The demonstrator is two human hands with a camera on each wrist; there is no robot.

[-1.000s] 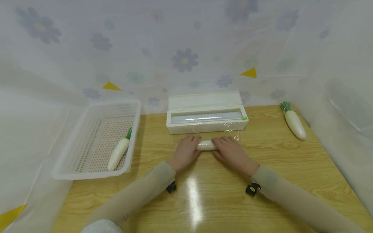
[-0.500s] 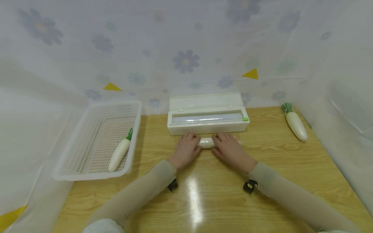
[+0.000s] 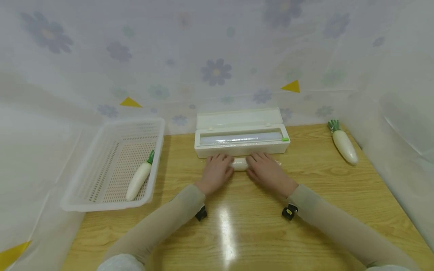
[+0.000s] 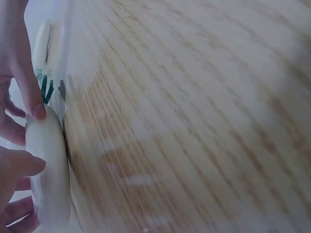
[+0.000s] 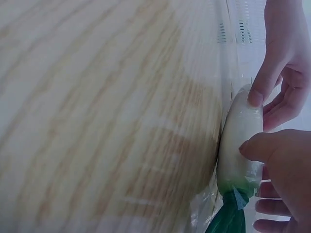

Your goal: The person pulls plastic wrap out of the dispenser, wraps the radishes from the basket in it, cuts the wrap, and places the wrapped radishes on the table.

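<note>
A white radish (image 3: 240, 164) lies crosswise just in front of the white cling film box (image 3: 242, 150), with glossy clear film (image 5: 201, 208) around it. My left hand (image 3: 217, 171) holds its left part, thumb on the near side and fingers over the far side. My right hand (image 3: 266, 171) grips the right part the same way. In the right wrist view, the radish's green leaf end (image 5: 233, 211) sticks out beside my right hand, and loose film spreads near it. Both thumbs press on the radish's near side.
Inside the lidded box, its lid up, sits a film roll (image 3: 240, 138); a green slider (image 3: 285, 139) is at its right end. A white basket (image 3: 112, 205) at the left holds another radish (image 3: 139, 180). A third radish (image 3: 344, 146) lies at the table's right edge.
Both hands have rolled the radish a little away from me, closer to the box. The film stretched between the radish and the box shows less now.
</note>
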